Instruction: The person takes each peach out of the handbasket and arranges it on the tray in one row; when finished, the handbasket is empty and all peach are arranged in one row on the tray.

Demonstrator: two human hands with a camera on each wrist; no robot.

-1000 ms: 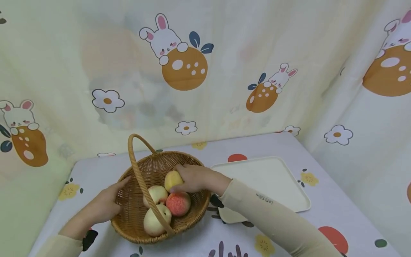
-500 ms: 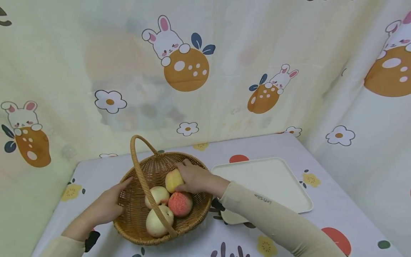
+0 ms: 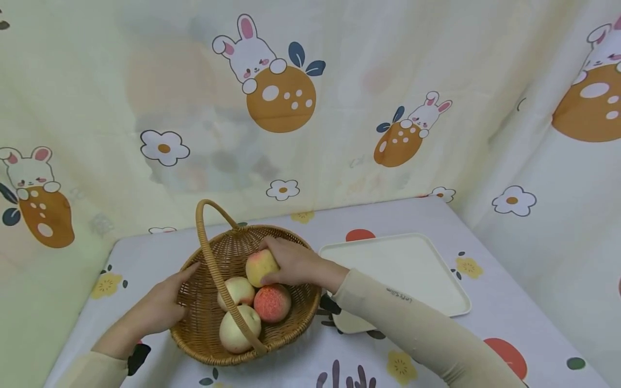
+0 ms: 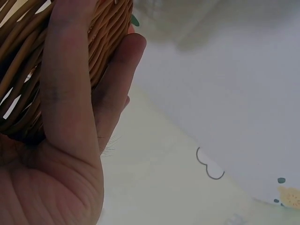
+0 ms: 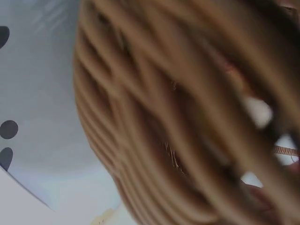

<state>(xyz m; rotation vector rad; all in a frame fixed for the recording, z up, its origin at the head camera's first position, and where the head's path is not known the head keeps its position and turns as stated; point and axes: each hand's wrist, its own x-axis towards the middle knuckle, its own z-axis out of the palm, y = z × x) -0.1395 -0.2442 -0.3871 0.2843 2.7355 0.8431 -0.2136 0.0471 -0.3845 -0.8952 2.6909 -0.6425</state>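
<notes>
In the head view a brown wicker basket (image 3: 194, 339) with an arched handle (image 3: 213, 269) holds several peaches. At its left rim my left hand (image 3: 157, 307) grips the basket wall; the left wrist view shows fingers (image 4: 68, 89) against the weave. My right hand (image 3: 293, 261) reaches in over the right rim and holds a yellow peach (image 3: 261, 267) between thumb and fingers. Below that peach lie a red peach (image 3: 273, 304), a pale peach with a pink blush (image 3: 241, 292) and a larger pale peach (image 3: 235, 334), partly behind the handle. Basket wicker (image 5: 154, 112) fills most of the right wrist view.
To the right of the basket lies a shallow white tray (image 3: 402, 269), partly behind the right sleeve (image 3: 407, 328). A patterned cloth (image 3: 485, 302) covers the table. Curtains (image 3: 339, 161) printed with rabbits and flowers hang behind and at both sides.
My right hand has lifted the yellow peach slightly and turned it, so more of its face shows. My left hand stays at the basket rim. The head view has shifted a little.
</notes>
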